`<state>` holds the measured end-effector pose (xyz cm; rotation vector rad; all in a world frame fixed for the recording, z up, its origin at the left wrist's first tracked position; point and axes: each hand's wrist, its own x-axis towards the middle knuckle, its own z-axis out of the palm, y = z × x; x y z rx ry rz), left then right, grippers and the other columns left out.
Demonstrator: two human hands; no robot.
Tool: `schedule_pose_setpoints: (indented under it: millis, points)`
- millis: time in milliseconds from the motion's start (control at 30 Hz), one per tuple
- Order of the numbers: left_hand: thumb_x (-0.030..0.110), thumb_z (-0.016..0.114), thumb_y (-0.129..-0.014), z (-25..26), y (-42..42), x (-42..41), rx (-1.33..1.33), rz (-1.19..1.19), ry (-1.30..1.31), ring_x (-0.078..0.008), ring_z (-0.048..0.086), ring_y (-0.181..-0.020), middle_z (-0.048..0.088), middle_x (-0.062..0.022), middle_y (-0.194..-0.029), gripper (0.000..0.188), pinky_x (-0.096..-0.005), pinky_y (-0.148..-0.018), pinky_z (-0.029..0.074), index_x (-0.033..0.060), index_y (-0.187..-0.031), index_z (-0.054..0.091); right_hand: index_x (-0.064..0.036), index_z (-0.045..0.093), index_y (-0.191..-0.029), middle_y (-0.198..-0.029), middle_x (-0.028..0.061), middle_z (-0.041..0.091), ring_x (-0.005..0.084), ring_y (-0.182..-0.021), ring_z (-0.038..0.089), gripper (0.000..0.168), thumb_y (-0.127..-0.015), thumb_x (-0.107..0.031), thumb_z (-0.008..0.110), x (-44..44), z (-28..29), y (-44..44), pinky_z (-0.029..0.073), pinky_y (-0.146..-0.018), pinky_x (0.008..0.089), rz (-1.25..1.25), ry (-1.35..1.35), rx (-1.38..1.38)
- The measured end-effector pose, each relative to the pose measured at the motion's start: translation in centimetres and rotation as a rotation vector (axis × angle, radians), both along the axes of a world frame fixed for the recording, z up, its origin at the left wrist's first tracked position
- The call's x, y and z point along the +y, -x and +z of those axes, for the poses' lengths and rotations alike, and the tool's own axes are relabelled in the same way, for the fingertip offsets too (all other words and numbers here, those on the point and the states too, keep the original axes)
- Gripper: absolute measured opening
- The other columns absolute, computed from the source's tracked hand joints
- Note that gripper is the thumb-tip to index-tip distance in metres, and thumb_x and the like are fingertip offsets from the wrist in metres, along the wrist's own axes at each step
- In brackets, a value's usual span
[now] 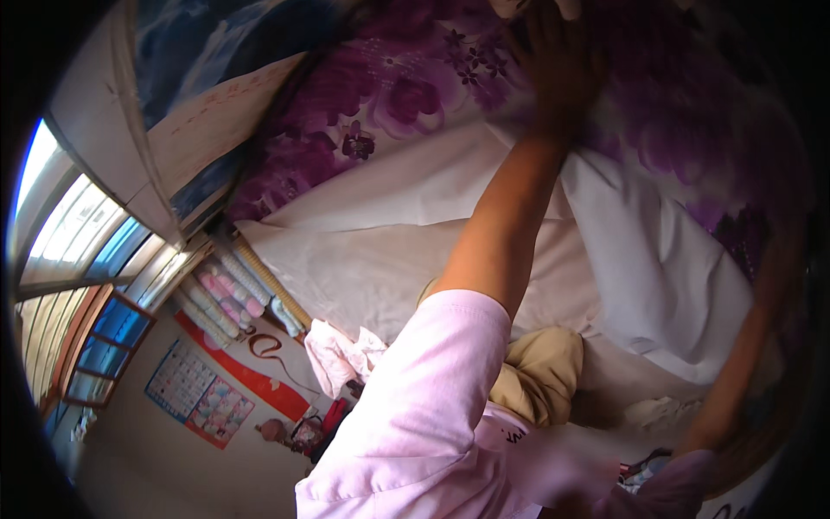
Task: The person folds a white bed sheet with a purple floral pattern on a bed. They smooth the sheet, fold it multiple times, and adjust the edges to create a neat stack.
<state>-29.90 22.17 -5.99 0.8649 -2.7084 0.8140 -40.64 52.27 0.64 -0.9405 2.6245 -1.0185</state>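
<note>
My left arm, in a pink short sleeve, reaches up the middle of the view. At the top, my left hand (561,61) lies over a purple floral bed cover (408,97), its blurred fingers extended and apart. The cover's plain white underside (655,259) shows in broad folds below my wrist and to the right. Under that spreads a pale beige sheet (363,272). My right arm stretches up along the right rim. My right hand (781,250) is dim and blurred near the cover's edge, so its grip cannot be made out.
A pale rounded shape (509,6) by my left fingertips is cut off by the top edge. My tan-trousered knee (545,363) rests at the bed's near side. Rolled fabrics (227,292), a pink cloth (337,357), a wall calendar (198,392) and a barred window (78,217) are at left.
</note>
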Motion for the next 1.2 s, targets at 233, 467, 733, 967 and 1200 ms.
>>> schedule_pose_setpoints:
  millis: [233, 467, 733, 967, 1200]
  points:
    - [0.031, 0.047, -0.078, 2.2, 1.0, 0.3, 0.298, -0.034, -0.446, -0.0302, 0.037, -0.115, 0.041, -0.0129, -0.123, 0.048, -0.056, -0.092, 0.023, 0.0105, -0.121, 0.042, -0.005, 0.054, -0.101, -0.095, 0.0111, 0.055, 0.0289, -0.09, 0.051, 0.037, -0.068, -0.016, 0.064, -10.5, 1.1, -14.3, 0.042, -0.077, 0.0368, 0.392, -0.402, -0.407]
    - [0.024, 0.052, -0.077, 1.4, -5.4, -5.4, 0.41, -0.375, -1.008, -0.0333, 0.034, -0.116, 0.039, -0.0188, -0.122, 0.039, -0.0467, -0.096, 0.026, 0.0086, -0.112, 0.05, -0.004, 0.056, -0.086, -0.093, 0.0127, 0.058, 0.0301, -0.09, 0.054, 0.017, -0.07, -0.008, 0.053, -15.9, -0.5, -16.6, 0.044, -0.075, 0.0404, 0.31, -0.777, -0.475]
    - [0.012, 0.053, -0.074, 6.4, -28.0, -20.1, 0.48, -0.007, -1.065, -0.0329, 0.054, -0.09, 0.058, -0.0179, -0.095, 0.036, -0.0395, -0.082, 0.041, 0.0061, -0.11, 0.051, -0.006, 0.055, -0.094, -0.098, 0.0135, 0.057, 0.0303, -0.094, 0.053, 0.025, -0.069, -0.009, 0.056, -16.6, -0.4, -16.6, 0.044, -0.077, 0.0409, 0.257, -0.996, -0.414]
    - [0.017, 0.052, -0.073, 8.2, -28.5, -26.8, 0.241, 0.096, -1.011, -0.0366, 0.056, -0.068, 0.06, -0.0195, -0.083, 0.061, -0.0443, -0.074, 0.044, 0.0101, -0.129, 0.03, -0.003, 0.051, -0.108, -0.104, 0.0186, 0.055, 0.0333, -0.098, 0.052, 0.058, -0.059, -0.028, 0.072, -13.7, -4.1, -16.7, 0.043, -0.08, 0.0401, 0.323, -0.99, -0.34]
    - [0.024, 0.052, -0.076, 7.0, -29.7, -27.0, 0.463, 0.035, -1.015, -0.0356, 0.054, -0.088, 0.054, -0.0199, -0.103, 0.051, -0.042, -0.077, 0.043, 0.0079, -0.123, 0.039, 0.0, 0.057, -0.097, -0.095, 0.0224, 0.057, 0.0377, -0.09, 0.054, 0.045, -0.061, -0.026, 0.067, -14.6, -3.2, -16.4, 0.044, -0.074, 0.0415, 0.316, -0.869, -0.329]
